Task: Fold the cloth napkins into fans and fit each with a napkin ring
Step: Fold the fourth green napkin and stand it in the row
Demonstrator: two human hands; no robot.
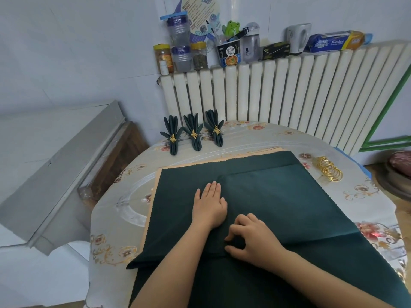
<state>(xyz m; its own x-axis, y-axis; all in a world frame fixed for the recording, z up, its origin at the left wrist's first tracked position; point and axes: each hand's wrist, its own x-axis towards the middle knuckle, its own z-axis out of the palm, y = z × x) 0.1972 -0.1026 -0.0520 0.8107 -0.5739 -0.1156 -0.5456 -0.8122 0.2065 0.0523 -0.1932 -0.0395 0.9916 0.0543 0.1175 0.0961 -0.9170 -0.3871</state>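
Dark green square cloth napkin [266, 196] lay spread on the round desk with the floral plastic cover [364, 196], on top of a stack of peach-coloured cloths [153, 196], near edge hanging off toward the person. Left hand [210, 202] lay flat on the napkin's middle, fingers straight and together, pinning it. Right hand [249, 236], just nearside of the left, pinched a small ridge of napkin between thumb and curled fingers: looked like the first pleat.

Risks as I judged them:
- Cover looked slick; stack under the napkin could slide, skewing the pleat.
- Overhang could drag the napkin off the desk if the left hand lifted.
- Uneven first pleat would carry through the whole fan.

Gold wire napkin rings [329, 168] sat right of the napkin's far corner; three finished green fan napkins with gold leaf rings [193, 132] stood beyond its far edge.
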